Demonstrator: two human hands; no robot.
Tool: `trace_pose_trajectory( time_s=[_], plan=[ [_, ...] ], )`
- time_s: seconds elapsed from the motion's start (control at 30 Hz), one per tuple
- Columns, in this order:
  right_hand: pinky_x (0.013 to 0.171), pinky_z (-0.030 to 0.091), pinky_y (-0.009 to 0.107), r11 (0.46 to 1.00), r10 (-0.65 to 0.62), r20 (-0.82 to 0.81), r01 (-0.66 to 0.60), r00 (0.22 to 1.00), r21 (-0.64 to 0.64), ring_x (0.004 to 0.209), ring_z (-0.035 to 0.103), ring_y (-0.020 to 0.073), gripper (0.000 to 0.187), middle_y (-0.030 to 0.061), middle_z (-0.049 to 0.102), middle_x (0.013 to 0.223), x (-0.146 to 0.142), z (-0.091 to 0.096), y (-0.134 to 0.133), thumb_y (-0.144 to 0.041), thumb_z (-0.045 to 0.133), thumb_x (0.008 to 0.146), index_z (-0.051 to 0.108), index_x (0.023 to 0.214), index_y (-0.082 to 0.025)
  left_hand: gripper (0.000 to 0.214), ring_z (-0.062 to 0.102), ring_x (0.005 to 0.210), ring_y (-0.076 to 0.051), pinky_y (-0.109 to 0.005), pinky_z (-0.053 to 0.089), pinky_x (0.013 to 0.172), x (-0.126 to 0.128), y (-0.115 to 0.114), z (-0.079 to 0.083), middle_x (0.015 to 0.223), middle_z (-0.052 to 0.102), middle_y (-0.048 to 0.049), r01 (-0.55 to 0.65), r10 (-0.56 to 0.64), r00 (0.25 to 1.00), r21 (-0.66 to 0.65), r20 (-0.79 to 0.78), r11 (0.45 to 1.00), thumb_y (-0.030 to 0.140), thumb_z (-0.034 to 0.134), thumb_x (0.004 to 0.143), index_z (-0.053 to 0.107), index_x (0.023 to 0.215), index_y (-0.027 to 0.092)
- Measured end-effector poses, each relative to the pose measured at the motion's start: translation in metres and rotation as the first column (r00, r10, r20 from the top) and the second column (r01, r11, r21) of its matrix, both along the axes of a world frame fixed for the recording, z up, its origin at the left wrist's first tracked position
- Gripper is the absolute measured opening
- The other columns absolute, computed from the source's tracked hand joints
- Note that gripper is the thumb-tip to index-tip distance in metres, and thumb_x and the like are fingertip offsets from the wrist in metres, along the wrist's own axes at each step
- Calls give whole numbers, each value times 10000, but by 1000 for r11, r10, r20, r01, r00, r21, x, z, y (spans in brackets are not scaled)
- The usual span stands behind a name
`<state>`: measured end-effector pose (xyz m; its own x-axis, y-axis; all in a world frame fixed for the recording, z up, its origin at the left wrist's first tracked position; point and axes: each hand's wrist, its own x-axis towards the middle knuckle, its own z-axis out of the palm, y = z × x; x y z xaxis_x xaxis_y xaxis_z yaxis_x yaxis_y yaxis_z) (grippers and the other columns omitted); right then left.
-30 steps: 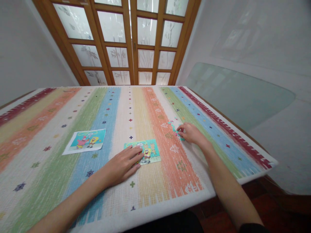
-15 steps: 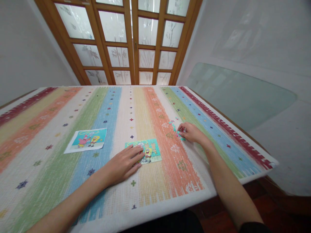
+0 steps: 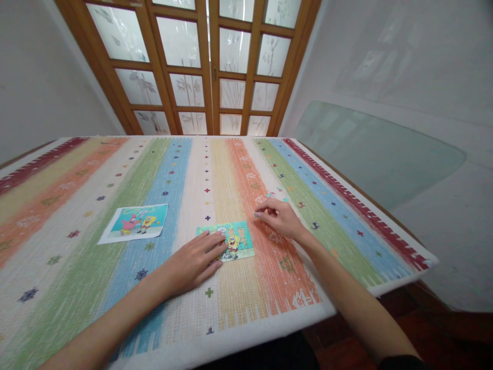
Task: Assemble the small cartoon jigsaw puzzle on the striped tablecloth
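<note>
Fingers point(image 3: 266, 218) of right hand point(image 3: 284, 218) pinching a small puzzle piece point(image 3: 257, 214), near the puzzle point(image 3: 243, 242), left hand point(image 3: 194, 261) laid loosely spread over its left part, picture sheet point(image 3: 133, 224) farther left on the table point(image 3: 77, 295)

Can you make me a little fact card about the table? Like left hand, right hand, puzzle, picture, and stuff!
Left hand: resting flat, fingers over part of the puzzle
Right hand: raised fingertips pinching what looks like a small teal piece
Puzzle: partly covered; a yellow cartoon figure shows
Picture sheet: left of the puzzle, showing cartoon figures
Loose pieces: just beyond the right hand
Tablecloth: colourful stripes
</note>
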<state>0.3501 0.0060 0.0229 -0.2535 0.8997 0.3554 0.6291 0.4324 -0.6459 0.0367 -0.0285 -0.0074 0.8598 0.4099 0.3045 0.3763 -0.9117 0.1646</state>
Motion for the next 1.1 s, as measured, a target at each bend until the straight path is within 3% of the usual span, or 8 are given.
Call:
trace_pose_trajectory(
  time_s=[0.13,0.27,0.5,1.1],
  plan=[
    [643,427,266,992,119,-97,-121,988,-19,685,561,142,74,28,694,777,-34,-12,-11,-233,674,882,727,857,-188,374,521,1341,-282,-520,447,1129,2,0,2,1423,566,-137,0,0,1000,7,-7,1000,269,419,1061,509,1413,182],
    [616,419,256,981,147,-156,-164,977,-102,654,546,127,58,20,703,783,-50,-22,-16,-228,704,866,743,866,-185,369,545,1309,-294,-544,443,1124,3,-1,3,1408,572,-142,-4,5,1000,11,-11,1000,275,415,1058,523,1395,171],
    [628,426,252,987,75,-143,-95,987,-133,649,557,122,45,12,696,752,-55,-29,-13,-202,706,849,737,836,-172,361,542,1312,-286,-523,445,1127,3,-1,3,1401,579,-139,-6,6,1000,42,-3,999,285,402,1064,526,1384,175],
    [625,431,248,991,90,-91,-99,992,-90,640,564,124,75,-6,671,707,-66,-25,-15,-169,708,840,688,769,-181,378,547,1309,-297,-532,450,1118,3,-1,1,1408,577,-143,-14,13,1000,36,10,999,306,392,1071,528,1397,173]
  ],
)
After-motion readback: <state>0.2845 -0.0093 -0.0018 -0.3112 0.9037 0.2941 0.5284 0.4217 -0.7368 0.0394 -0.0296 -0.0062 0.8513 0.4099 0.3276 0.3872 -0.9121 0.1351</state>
